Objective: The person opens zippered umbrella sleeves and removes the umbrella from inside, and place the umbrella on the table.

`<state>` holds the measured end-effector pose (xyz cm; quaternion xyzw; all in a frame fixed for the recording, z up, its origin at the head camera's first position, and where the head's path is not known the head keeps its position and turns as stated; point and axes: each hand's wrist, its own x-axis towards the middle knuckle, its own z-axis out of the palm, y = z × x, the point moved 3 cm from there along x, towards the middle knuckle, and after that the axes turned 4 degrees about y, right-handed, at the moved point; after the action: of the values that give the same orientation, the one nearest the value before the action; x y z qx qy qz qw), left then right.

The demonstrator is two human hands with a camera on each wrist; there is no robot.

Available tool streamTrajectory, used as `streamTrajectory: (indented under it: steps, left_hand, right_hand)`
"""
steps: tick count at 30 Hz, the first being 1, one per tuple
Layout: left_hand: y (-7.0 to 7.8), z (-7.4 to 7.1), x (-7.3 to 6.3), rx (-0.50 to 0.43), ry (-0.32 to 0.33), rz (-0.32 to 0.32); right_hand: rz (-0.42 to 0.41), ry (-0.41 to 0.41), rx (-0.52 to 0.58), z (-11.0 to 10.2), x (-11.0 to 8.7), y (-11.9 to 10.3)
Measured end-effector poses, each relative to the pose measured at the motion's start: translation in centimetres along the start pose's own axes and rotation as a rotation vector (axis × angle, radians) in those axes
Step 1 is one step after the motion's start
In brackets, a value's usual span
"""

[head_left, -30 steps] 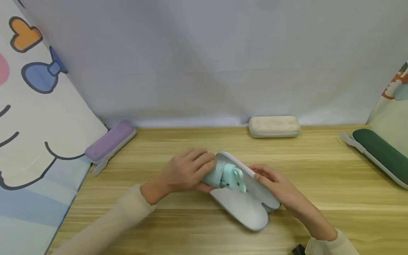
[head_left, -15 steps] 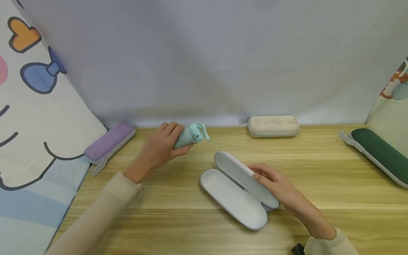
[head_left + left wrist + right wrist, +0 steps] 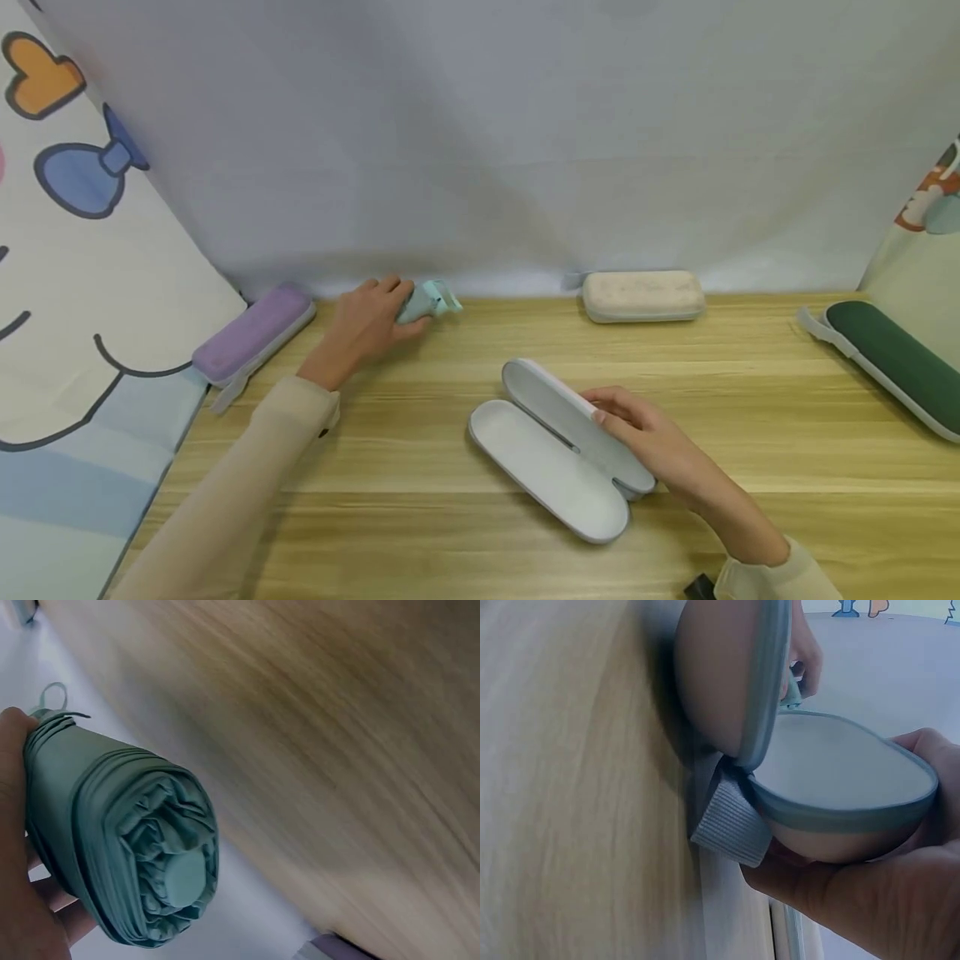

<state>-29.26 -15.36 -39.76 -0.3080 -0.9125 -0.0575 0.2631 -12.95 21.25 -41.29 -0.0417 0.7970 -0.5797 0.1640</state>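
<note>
My left hand [image 3: 363,321] grips a small folded teal umbrella [image 3: 417,306] near the table's back edge. In the left wrist view the umbrella [image 3: 112,787] shows its rolled cloth end, with a thin loop at the far end. Towards the middle of the table lies a long hard case [image 3: 551,471], opened out, its pale inside bare. My right hand [image 3: 648,433] holds the raised half of that case by its outer edge, thumb at the rim. From the right wrist, the case's grey strap [image 3: 733,825] shows at the hinge end.
A purple case [image 3: 255,333] lies at the back left, close to my left hand. A cream case [image 3: 643,296] sits by the back wall, and a dark green case [image 3: 896,358] is at the right. A grey-white curtain [image 3: 480,150] borders the table behind.
My left hand has carried the umbrella from above the open case leftward and back, then lower towards the table's back edge. The right hand stays on the case.
</note>
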Motion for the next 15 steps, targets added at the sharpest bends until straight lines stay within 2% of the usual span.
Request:
streamTrajectory:
  steps: [6,8,10,15]
  left_hand:
    - [-0.7,2.0,-0.1,-0.013,-0.285,-0.104]
    - [-0.8,2.5,-0.2,-0.014,-0.356,-0.125]
    - [-0.7,2.9,-0.3,-0.013,-0.390,-0.140]
    - [-0.5,3.4,-0.5,-0.006,-0.394,-0.161]
  right_hand:
    - [0.007,-0.001,0.005,0.0,-0.1,0.1]
    - [0.006,-0.002,0.005,0.0,-0.1,0.1]
    - [0.004,-0.001,0.003,0.0,-0.1,0.1]
    - [0.001,0.003,-0.012,-0.1,0.0,0.2]
